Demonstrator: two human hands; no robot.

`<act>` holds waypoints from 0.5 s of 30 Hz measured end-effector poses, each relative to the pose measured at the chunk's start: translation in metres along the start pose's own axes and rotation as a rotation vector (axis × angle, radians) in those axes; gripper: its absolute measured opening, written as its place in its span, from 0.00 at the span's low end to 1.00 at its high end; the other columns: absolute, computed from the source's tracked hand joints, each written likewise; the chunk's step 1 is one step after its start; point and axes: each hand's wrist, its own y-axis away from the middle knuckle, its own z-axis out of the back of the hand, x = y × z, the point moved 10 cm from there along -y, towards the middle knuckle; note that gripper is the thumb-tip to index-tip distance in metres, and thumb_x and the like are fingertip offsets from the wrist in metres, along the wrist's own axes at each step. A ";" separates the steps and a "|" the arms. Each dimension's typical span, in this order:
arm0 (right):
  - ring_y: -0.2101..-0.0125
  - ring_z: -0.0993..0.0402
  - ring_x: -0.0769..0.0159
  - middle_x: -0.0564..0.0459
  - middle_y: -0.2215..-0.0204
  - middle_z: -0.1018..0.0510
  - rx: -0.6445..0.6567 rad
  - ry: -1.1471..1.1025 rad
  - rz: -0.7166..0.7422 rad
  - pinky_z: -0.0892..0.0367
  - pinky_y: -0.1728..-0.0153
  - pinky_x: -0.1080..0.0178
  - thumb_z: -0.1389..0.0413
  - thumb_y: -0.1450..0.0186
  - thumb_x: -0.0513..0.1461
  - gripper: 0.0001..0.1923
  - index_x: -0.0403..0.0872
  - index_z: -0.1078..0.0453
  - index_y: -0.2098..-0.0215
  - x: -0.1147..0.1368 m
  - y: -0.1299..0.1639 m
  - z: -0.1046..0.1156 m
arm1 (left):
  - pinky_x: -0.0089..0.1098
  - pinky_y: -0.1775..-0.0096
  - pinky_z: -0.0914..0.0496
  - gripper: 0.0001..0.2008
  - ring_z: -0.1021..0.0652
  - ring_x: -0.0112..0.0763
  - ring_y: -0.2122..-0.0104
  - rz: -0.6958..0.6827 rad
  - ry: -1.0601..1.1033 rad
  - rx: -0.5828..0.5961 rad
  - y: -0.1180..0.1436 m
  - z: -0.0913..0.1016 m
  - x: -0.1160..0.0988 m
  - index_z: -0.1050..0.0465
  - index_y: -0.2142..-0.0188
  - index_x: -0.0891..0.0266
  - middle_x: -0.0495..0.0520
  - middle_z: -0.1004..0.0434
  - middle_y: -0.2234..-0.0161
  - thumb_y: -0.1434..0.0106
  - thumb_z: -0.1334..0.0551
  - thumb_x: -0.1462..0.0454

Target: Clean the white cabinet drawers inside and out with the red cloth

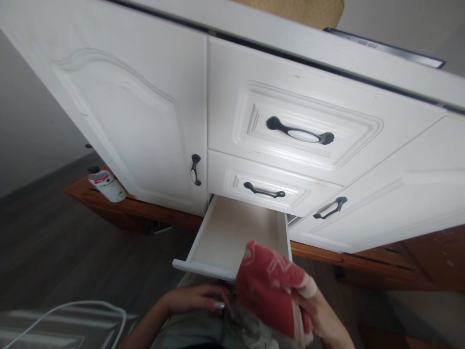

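My right hand (317, 315) is closed around a folded red cloth (267, 291) with pale pattern lines, holding it over the front right corner of a pulled-out white drawer (232, 228). Part of the drawer's inside is hidden by the cloth; the part that shows is bare. My left hand (198, 298) is just in front of the drawer's front edge, its fingers slightly bent and apart. Whether it touches the drawer front or its handle cannot be made out.
Above the drawer, a white cabinet (145, 121) has two shut drawers and doors with dark handles. A white bottle (108, 185) stands at left on a brown wooden ledge. A white cable (87, 303) curves at lower left. A flat dark-edged device (385, 47) lies on top.
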 end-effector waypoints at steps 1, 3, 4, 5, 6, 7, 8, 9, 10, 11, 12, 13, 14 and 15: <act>0.56 0.22 0.46 0.42 0.60 0.17 0.044 0.012 0.078 0.31 0.47 0.45 0.32 0.47 0.48 0.20 0.48 0.20 0.59 0.025 -0.013 -0.010 | 0.44 0.37 0.35 0.22 0.26 0.46 0.40 -0.002 0.098 0.090 -0.001 -0.007 0.014 0.20 0.49 0.55 0.53 0.23 0.42 0.34 0.38 0.47; 0.56 0.23 0.51 0.44 0.59 0.17 0.121 0.139 0.233 0.31 0.47 0.48 0.39 0.40 0.42 0.17 0.45 0.22 0.54 0.069 -0.041 -0.031 | 0.50 0.41 0.31 0.26 0.22 0.50 0.44 0.061 0.299 0.236 -0.005 -0.021 0.052 0.20 0.48 0.56 0.57 0.21 0.44 0.37 0.38 0.43; 0.57 0.23 0.53 0.45 0.61 0.17 0.136 0.260 0.305 0.30 0.48 0.50 0.42 0.39 0.39 0.16 0.43 0.22 0.55 0.086 -0.057 -0.042 | 0.53 0.41 0.31 0.26 0.20 0.52 0.46 0.108 0.346 0.263 -0.008 -0.025 0.073 0.19 0.50 0.57 0.58 0.20 0.46 0.38 0.37 0.44; 0.59 0.23 0.54 0.46 0.61 0.17 0.137 0.393 0.370 0.29 0.49 0.52 0.46 0.39 0.36 0.16 0.43 0.22 0.55 0.098 -0.074 -0.054 | 0.56 0.39 0.33 0.24 0.20 0.53 0.46 0.147 0.362 0.263 -0.012 -0.026 0.094 0.19 0.52 0.57 0.58 0.19 0.47 0.38 0.37 0.45; 0.59 0.23 0.55 0.45 0.61 0.17 0.129 0.531 0.425 0.29 0.50 0.53 0.49 0.40 0.33 0.19 0.42 0.22 0.54 0.106 -0.092 -0.066 | 0.58 0.38 0.36 0.22 0.21 0.54 0.45 0.173 0.380 0.245 -0.015 -0.026 0.111 0.18 0.53 0.56 0.58 0.19 0.47 0.37 0.37 0.46; 0.57 0.23 0.54 0.44 0.57 0.17 0.118 0.669 0.473 0.30 0.49 0.53 0.51 0.40 0.31 0.22 0.41 0.24 0.51 0.110 -0.110 -0.080 | 0.59 0.37 0.38 0.21 0.22 0.54 0.44 0.186 0.409 0.222 -0.019 -0.024 0.123 0.18 0.54 0.56 0.58 0.20 0.46 0.36 0.38 0.47; 0.53 0.23 0.53 0.41 0.52 0.19 0.102 0.800 0.515 0.31 0.47 0.53 0.52 0.40 0.29 0.26 0.40 0.26 0.46 0.110 -0.129 -0.095 | 0.60 0.36 0.39 0.20 0.23 0.54 0.42 0.188 0.445 0.203 -0.022 -0.022 0.130 0.18 0.53 0.55 0.58 0.21 0.44 0.34 0.40 0.47; 0.47 0.26 0.52 0.38 0.45 0.23 0.090 0.933 0.551 0.34 0.43 0.52 0.53 0.40 0.28 0.30 0.39 0.30 0.40 0.107 -0.147 -0.112 | 0.60 0.36 0.40 0.21 0.24 0.54 0.41 0.184 0.484 0.193 -0.024 -0.019 0.131 0.19 0.53 0.54 0.58 0.22 0.43 0.33 0.42 0.47; 0.40 0.31 0.51 0.36 0.38 0.28 0.096 1.058 0.582 0.38 0.38 0.51 0.54 0.40 0.26 0.34 0.39 0.35 0.36 0.101 -0.165 -0.133 | 0.60 0.36 0.39 0.21 0.25 0.53 0.40 0.176 0.516 0.194 -0.025 -0.017 0.129 0.19 0.52 0.54 0.58 0.24 0.41 0.32 0.44 0.47; 0.36 0.37 0.52 0.35 0.34 0.34 0.114 1.169 0.602 0.42 0.35 0.51 0.55 0.40 0.25 0.36 0.39 0.40 0.33 0.094 -0.181 -0.154 | 0.60 0.36 0.39 0.22 0.26 0.53 0.39 0.168 0.535 0.202 -0.025 -0.015 0.124 0.20 0.50 0.54 0.58 0.25 0.40 0.31 0.45 0.48; 0.33 0.41 0.53 0.35 0.32 0.38 0.144 1.258 0.603 0.44 0.33 0.50 0.55 0.39 0.24 0.37 0.39 0.43 0.31 0.084 -0.196 -0.176 | 0.60 0.36 0.39 0.22 0.26 0.52 0.39 0.164 0.540 0.214 -0.025 -0.013 0.117 0.20 0.49 0.54 0.58 0.26 0.39 0.31 0.46 0.48; 0.32 0.42 0.54 0.34 0.31 0.39 0.176 1.307 0.599 0.45 0.33 0.50 0.55 0.38 0.24 0.37 0.39 0.44 0.30 0.076 -0.208 -0.197 | 0.61 0.37 0.40 0.21 0.26 0.51 0.39 0.165 0.537 0.225 -0.024 -0.011 0.110 0.21 0.48 0.54 0.57 0.26 0.39 0.30 0.46 0.50; 0.33 0.42 0.53 0.33 0.32 0.37 0.209 1.340 0.589 0.45 0.33 0.50 0.55 0.36 0.24 0.35 0.37 0.43 0.31 0.069 -0.219 -0.216 | 0.61 0.37 0.40 0.21 0.26 0.51 0.39 0.172 0.535 0.232 -0.024 -0.008 0.103 0.22 0.47 0.53 0.56 0.25 0.39 0.30 0.47 0.51; 0.34 0.40 0.53 0.31 0.34 0.35 0.239 1.356 0.578 0.43 0.34 0.49 0.54 0.35 0.25 0.31 0.35 0.40 0.33 0.064 -0.227 -0.233 | 0.61 0.38 0.39 0.21 0.25 0.50 0.40 0.181 0.539 0.236 -0.023 -0.006 0.098 0.22 0.47 0.52 0.54 0.24 0.41 0.30 0.48 0.52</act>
